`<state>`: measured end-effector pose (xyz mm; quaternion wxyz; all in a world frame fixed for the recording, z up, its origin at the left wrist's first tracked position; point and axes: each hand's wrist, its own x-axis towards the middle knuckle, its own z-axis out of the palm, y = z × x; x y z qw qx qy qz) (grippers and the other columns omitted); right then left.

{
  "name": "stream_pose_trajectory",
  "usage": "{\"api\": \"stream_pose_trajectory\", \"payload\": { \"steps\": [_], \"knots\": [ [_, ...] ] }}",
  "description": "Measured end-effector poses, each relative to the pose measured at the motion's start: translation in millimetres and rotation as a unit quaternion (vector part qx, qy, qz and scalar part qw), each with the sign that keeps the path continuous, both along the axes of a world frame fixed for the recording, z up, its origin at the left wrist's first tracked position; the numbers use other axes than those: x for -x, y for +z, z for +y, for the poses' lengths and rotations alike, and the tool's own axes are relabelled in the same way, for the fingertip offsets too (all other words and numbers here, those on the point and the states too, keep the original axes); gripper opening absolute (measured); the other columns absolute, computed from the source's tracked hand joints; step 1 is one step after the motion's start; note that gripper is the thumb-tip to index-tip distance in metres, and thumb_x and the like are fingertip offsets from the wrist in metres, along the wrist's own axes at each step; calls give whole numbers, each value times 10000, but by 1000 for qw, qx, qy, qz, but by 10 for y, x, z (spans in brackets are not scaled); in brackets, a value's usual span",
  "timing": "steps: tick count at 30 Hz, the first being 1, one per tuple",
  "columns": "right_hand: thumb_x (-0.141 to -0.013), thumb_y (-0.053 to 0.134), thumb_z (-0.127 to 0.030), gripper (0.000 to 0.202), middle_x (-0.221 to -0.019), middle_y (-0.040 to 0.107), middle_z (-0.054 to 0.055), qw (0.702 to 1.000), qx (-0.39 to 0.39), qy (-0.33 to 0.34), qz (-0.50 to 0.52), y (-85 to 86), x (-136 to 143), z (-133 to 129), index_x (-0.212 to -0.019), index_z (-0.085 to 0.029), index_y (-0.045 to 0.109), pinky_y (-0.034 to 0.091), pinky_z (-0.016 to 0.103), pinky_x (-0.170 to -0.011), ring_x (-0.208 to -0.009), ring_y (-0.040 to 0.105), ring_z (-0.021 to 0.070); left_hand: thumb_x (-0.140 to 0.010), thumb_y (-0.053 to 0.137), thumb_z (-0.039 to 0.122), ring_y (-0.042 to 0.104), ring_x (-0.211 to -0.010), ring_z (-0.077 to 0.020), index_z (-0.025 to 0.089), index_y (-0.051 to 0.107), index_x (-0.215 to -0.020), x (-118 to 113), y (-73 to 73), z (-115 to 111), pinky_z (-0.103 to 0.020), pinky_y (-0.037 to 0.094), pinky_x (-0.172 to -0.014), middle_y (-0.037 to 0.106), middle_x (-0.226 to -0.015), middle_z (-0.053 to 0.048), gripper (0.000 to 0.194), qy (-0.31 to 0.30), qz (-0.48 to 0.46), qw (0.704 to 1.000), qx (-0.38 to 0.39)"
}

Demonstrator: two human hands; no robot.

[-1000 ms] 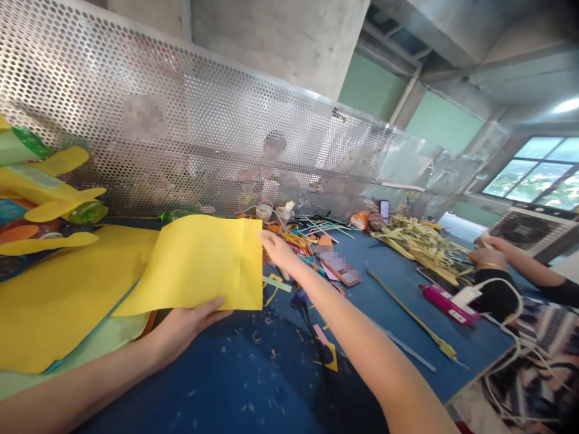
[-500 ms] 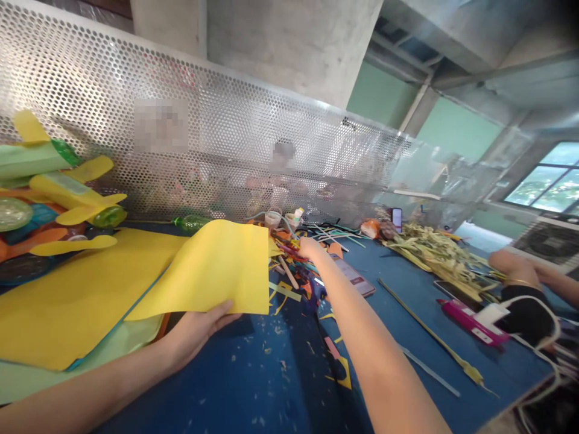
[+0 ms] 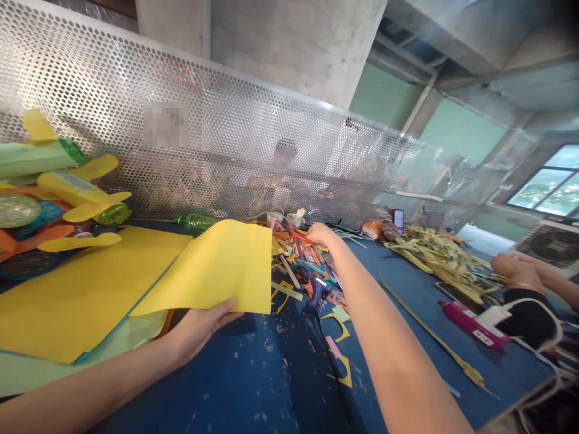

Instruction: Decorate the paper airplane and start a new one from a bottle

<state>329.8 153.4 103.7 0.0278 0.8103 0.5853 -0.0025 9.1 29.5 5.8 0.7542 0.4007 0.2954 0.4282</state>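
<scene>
My left hand (image 3: 212, 322) grips the lower edge of a yellow sheet (image 3: 221, 265), thumb on top and fingers beneath. The sheet bends upward, its left part lying over a stack with another yellow sheet (image 3: 104, 289) on top. My right hand (image 3: 320, 234) reaches to the far side of a pile of coloured scraps (image 3: 312, 259), fingers curled downward. Red strip-like pieces show beside its fingertips; what they hold, if anything, is hidden. Below the pile lies a dark blue glue gun (image 3: 316, 296) with its cord trailing toward me.
Bottle planes with yellow wings (image 3: 72, 190) stand at the left. A green bottle (image 3: 196, 223) lies before the perforated metal screen (image 3: 235, 132). To the right are dried husks (image 3: 434, 253), a magenta device (image 3: 473, 325) and another person's arm (image 3: 525, 277).
My right hand has moved right and slightly farther away over the scraps, and its forearm now covers the phone that lay beside them. My left hand keeps its hold on the yellow sheet.
</scene>
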Motion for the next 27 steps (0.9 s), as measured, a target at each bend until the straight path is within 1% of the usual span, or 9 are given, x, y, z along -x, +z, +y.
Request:
{"api": "stream_pose_trajectory", "payload": {
  "steps": [3, 6, 8, 13, 16, 19, 21, 24, 27],
  "knots": [
    [-868, 553, -308, 290, -1117, 573, 72, 999, 29, -3, 43, 71, -8, -30, -1110, -148, 559, 500, 369, -786, -954, 585, 207, -733, 701, 228, 473, -1201, -303, 237, 346, -1371, 2, 2, 3, -404, 453, -988, 479, -1349, -96, 730, 5, -3, 1000, 5],
    [-812, 617, -303, 234, -962, 644, 100, 996, 31, 1, 82, 92, -19, -111, -933, -105, 644, 489, 311, -733, -867, 611, 209, -731, 698, 214, 486, -1191, -299, 224, 363, -1364, -7, 10, -2, -398, 459, -985, 504, -1325, -100, 716, 14, -12, 1000, 11],
    [-755, 667, -328, 254, -832, 668, 117, 994, 23, 0, 111, 63, -18, -185, -831, -86, 668, 476, 284, -677, -791, 623, 214, -724, 697, 189, 502, -1176, -294, 224, 379, -1355, -20, 16, -7, -389, 479, -965, 523, -1306, -97, 708, 28, -13, 999, 20],
    [-662, 680, -554, 476, -617, 641, 85, 982, 28, -16, 186, -53, 4, -353, -788, -96, 640, 477, 268, -564, -589, 603, 174, -682, 706, 113, 564, -1104, -296, 207, 435, -1320, -48, 23, -9, -375, 533, -892, 580, -1238, -101, 699, 61, -4, 997, 48],
    [-639, 638, -643, 565, -553, 616, 88, 977, 46, -30, 206, -43, -18, -395, -749, -89, 627, 483, 288, -532, -532, 588, 177, -685, 698, 99, 564, -1104, -295, 204, 450, -1306, -53, 33, -9, -369, 540, -881, 585, -1232, -100, 677, 64, -4, 997, 49],
    [-637, 595, -691, 651, -606, 635, 129, 976, 47, -38, 211, 34, -56, -413, -796, -62, 636, 488, 316, -537, -563, 600, 203, -689, 692, 95, 564, -1104, -294, 198, 467, -1292, -53, 43, -11, -369, 536, -887, 596, -1215, -99, 652, 63, -5, 997, 47],
    [-662, 548, -710, 700, -742, 667, 161, 977, 29, -28, 211, 92, -71, -430, -901, -58, 638, 495, 319, -575, -659, 623, 222, -692, 690, 95, 566, -1102, -292, 197, 477, -1284, -52, 40, -9, -368, 535, -890, 602, -1207, -95, 637, 61, -7, 997, 45],
    [-763, 396, -709, 702, -982, 666, 155, 979, -16, -4, 203, 149, -68, -468, -1077, -117, 604, 499, 286, -641, -842, 629, 218, -702, 685, 98, 552, -1121, -290, 204, 473, -1285, -47, 20, 6, -368, 530, -898, 573, -1248, -96, 630, 60, -9, 997, 45],
    [-817, 292, -688, 722, -954, 677, 174, 985, -54, -13, 162, 154, -64, -497, -1051, -96, 630, 497, 292, -658, -869, 639, 247, -716, 684, 116, 530, -1146, -295, 201, 435, -1314, -41, 0, 20, -382, 514, -920, 514, -1312, -111, 654, 53, -15, 997, 48]
  ]
}}
